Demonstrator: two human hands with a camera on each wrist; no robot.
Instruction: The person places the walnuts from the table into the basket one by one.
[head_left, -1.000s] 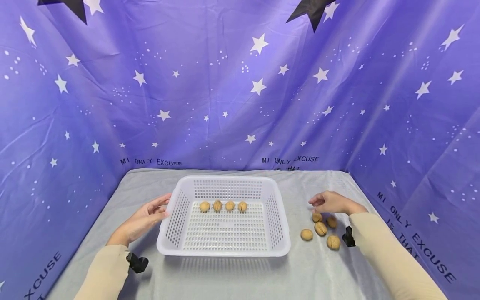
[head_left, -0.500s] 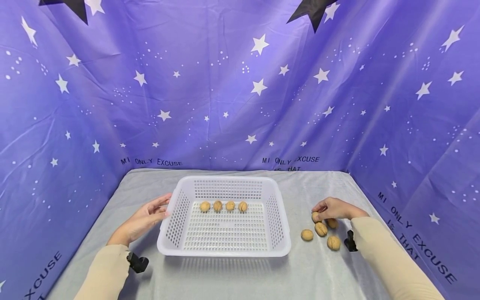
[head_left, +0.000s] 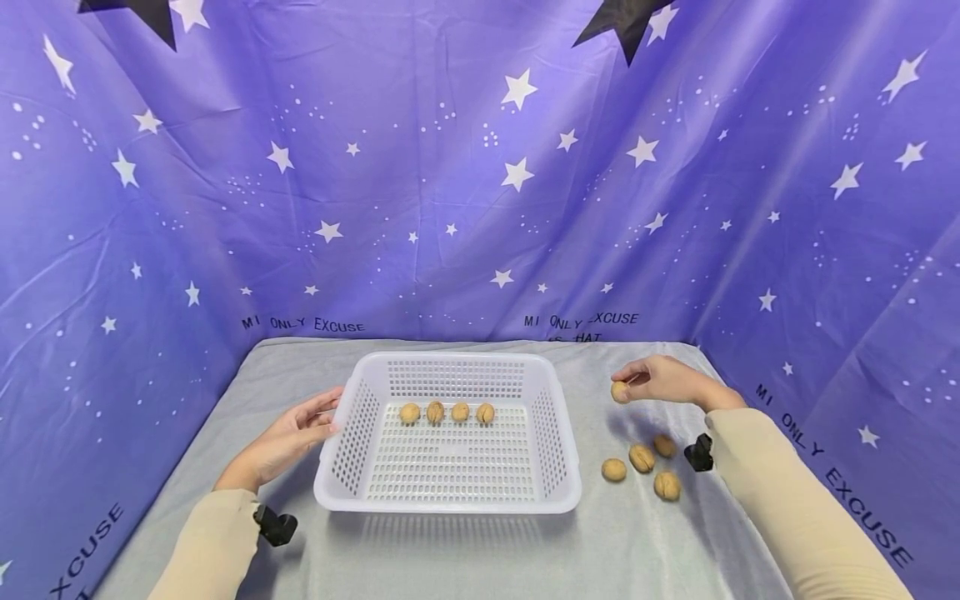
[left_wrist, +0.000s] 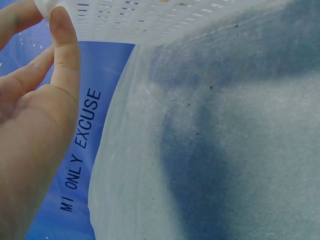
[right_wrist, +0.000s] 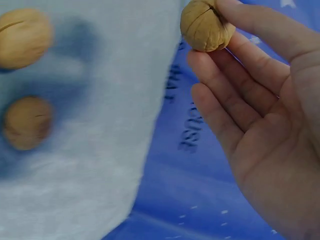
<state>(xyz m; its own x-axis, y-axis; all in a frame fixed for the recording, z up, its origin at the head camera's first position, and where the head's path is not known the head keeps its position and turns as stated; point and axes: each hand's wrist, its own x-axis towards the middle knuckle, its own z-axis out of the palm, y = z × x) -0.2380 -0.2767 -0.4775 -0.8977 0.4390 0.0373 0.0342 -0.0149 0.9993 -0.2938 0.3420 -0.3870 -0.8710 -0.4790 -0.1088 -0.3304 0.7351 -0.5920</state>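
Observation:
In the head view my left hand (head_left: 288, 432) touches the left rim of a white perforated plastic basket (head_left: 450, 506), thumb and fingers spread along the outer side. The left wrist view shows the thumb (left_wrist: 65, 60) right at the basket's rim. Inside the basket, several walnuts, one of them a walnut (head_left: 409, 413) at the left end, lie in a row near the back. My right hand (head_left: 663, 380) pinches a walnut (right_wrist: 207, 26) between thumb and fingertips, raised above the table right of the basket. Below that hand, more walnuts lie loose, including a walnut (head_left: 667, 485) nearest the front.
A grey cloth (head_left: 450, 562) covers the table. Purple curtains (head_left: 420, 167) with white stars enclose its back and both sides. Dark wrist mounts (head_left: 699, 452) sit on both beige sleeves.
My right hand came down to the rear loose walnut, pinched it and lifted it off the table, moving up and slightly left. My left hand and the basket stayed put.

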